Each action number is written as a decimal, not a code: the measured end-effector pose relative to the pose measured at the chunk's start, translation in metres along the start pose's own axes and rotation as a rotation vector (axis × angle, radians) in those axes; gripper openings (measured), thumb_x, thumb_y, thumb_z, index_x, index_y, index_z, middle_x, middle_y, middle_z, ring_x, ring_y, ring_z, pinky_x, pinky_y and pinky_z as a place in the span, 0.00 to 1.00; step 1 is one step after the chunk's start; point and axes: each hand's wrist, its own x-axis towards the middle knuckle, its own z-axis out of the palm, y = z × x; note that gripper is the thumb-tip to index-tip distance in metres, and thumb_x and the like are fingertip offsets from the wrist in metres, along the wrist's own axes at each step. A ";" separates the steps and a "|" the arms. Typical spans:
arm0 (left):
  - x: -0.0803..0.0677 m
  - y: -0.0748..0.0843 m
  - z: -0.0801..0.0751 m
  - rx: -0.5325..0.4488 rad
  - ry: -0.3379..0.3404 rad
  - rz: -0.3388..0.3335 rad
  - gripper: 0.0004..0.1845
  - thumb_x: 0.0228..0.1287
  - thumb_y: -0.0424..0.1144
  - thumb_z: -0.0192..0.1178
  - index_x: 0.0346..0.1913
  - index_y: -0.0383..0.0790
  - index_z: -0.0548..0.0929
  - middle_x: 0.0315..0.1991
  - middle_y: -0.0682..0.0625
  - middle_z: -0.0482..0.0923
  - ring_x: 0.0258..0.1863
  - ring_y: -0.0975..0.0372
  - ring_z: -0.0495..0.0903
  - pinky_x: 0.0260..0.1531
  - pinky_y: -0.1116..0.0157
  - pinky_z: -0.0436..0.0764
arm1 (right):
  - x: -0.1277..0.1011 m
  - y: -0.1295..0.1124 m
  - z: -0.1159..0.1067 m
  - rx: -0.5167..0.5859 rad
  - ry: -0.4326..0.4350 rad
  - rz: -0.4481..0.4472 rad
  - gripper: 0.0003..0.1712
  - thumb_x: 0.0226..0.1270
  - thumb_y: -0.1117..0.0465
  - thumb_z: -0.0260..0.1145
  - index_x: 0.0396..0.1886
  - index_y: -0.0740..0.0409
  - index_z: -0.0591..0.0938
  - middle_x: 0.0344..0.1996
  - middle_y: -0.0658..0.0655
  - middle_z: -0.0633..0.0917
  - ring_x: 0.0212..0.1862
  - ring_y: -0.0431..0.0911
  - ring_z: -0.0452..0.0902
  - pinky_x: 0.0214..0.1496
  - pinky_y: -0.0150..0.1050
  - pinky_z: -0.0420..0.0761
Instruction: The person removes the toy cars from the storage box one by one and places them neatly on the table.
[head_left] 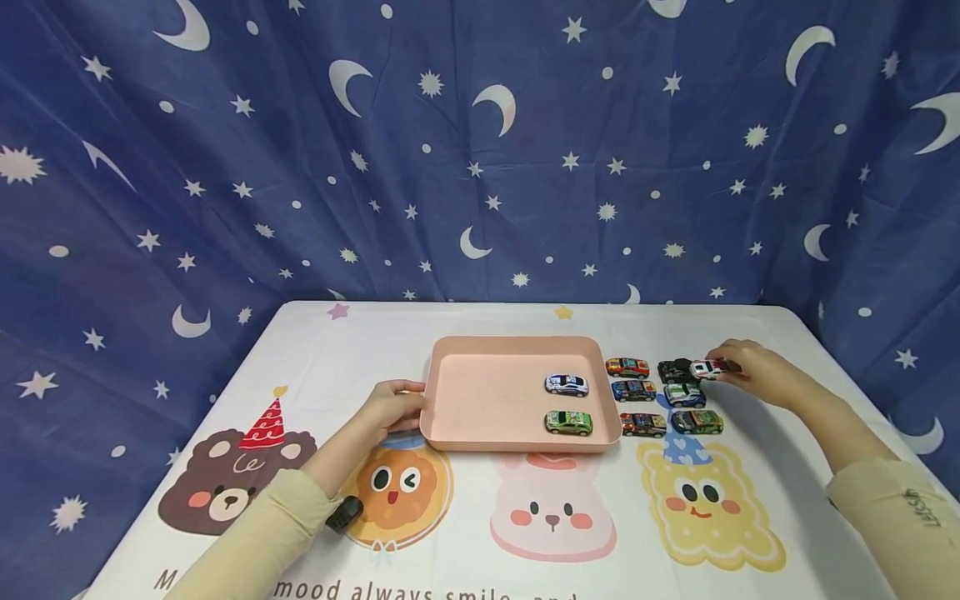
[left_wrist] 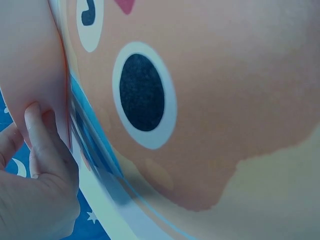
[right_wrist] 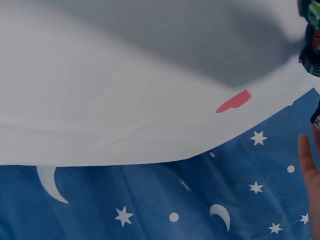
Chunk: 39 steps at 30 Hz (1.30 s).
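Note:
A pink tray [head_left: 480, 408] lies mid-table with a white-and-blue toy car [head_left: 566, 384] and a green toy car [head_left: 568, 422] near its right wall. My left hand [head_left: 415, 407] grips the tray's left rim; in the left wrist view its fingers [left_wrist: 41, 145] press the tray's outer wall [left_wrist: 25, 65]. My right hand [head_left: 720, 368] pinches a white-and-red toy car [head_left: 705, 368] at the far right of the back row. Right of the tray stand several more toy cars [head_left: 642, 424] in rows. The right wrist view shows only a fingertip [right_wrist: 306, 160] and car parts [right_wrist: 313, 37].
A white tablecloth [head_left: 555, 517] with cartoon faces covers the table. A blue curtain [head_left: 480, 167] with moons and stars hangs behind and around it. The table's right edge [head_left: 862, 375] is close to my right hand. A black wrist camera [head_left: 345, 512] sits on my left forearm.

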 end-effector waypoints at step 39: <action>-0.001 0.001 0.003 0.001 0.008 0.022 0.23 0.60 0.29 0.61 0.59 0.27 0.72 0.26 0.53 0.80 0.22 0.68 0.81 0.20 0.75 0.83 | -0.007 0.044 0.024 -0.103 -0.037 0.081 0.10 0.48 0.77 0.68 0.33 0.74 0.80 0.28 0.63 0.82 0.33 0.55 0.78 0.41 0.52 0.81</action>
